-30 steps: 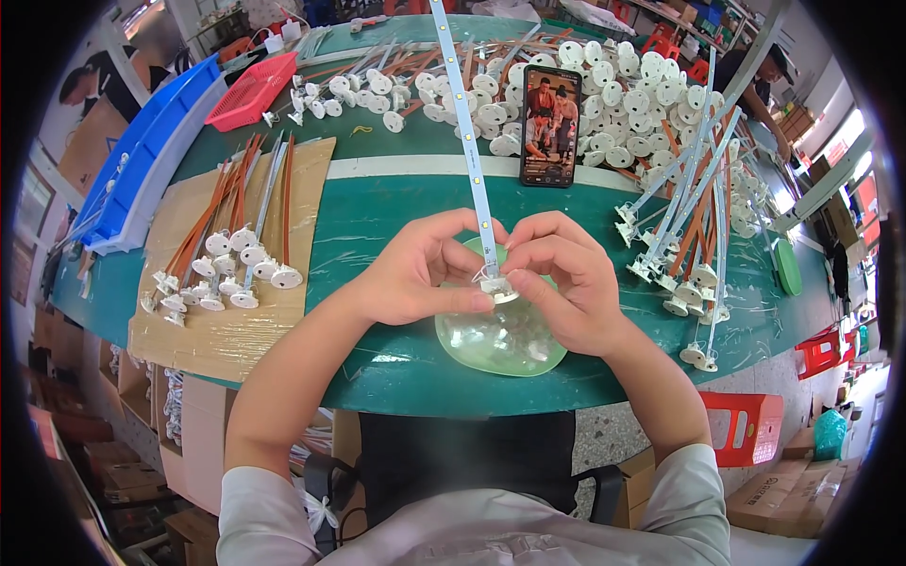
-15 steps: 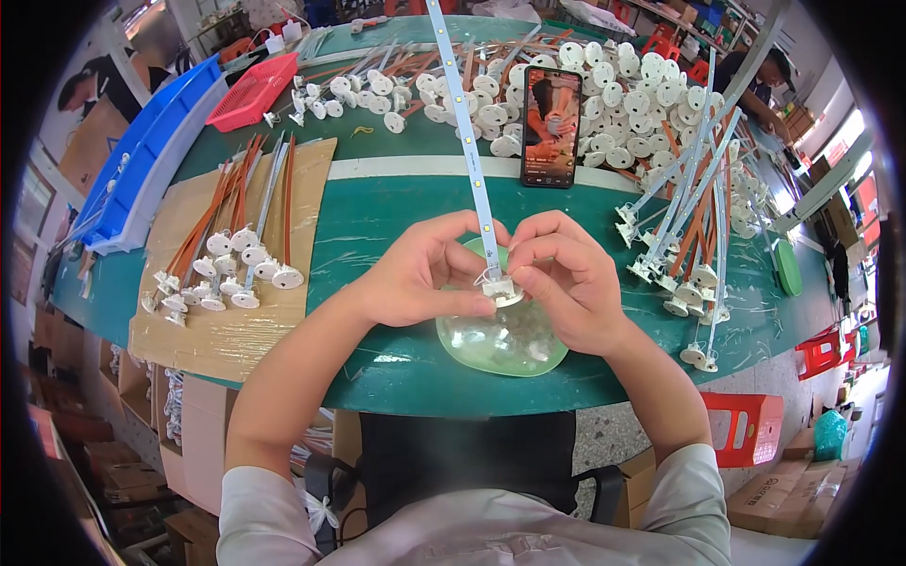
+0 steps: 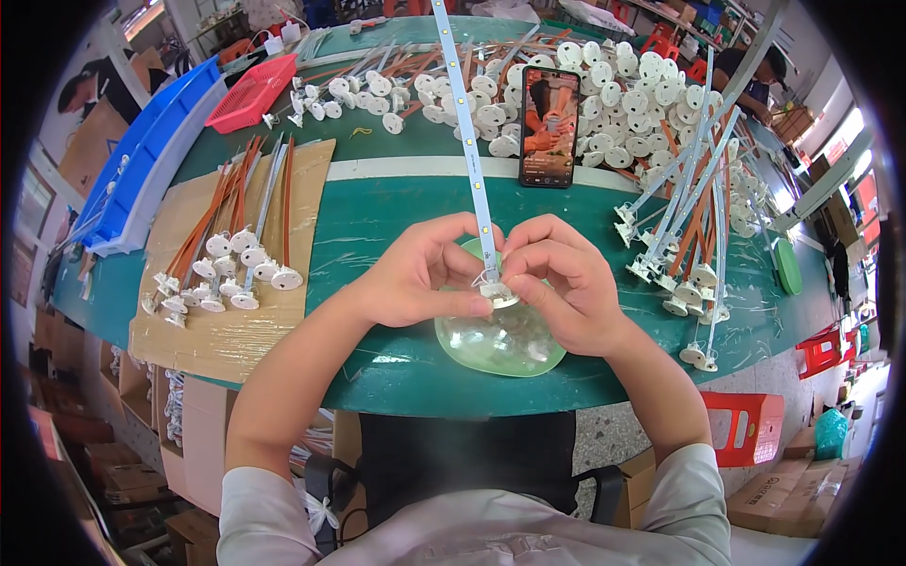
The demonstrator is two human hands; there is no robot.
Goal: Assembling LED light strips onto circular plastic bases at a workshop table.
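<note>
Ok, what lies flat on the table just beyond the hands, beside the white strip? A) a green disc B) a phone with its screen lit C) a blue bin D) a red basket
B: the phone lies screen-up right of the white strip, beyond both hands.

A seated worker in a pale grey short-sleeved shirt, sleeves ending above the elbows, fills the lower centre of the frame. Both forearms are bare, with no watch, glove or ring visible on the left hand [image 3: 420, 278] or the right hand [image 3: 566, 283]; fingernails trimmed short.
</note>
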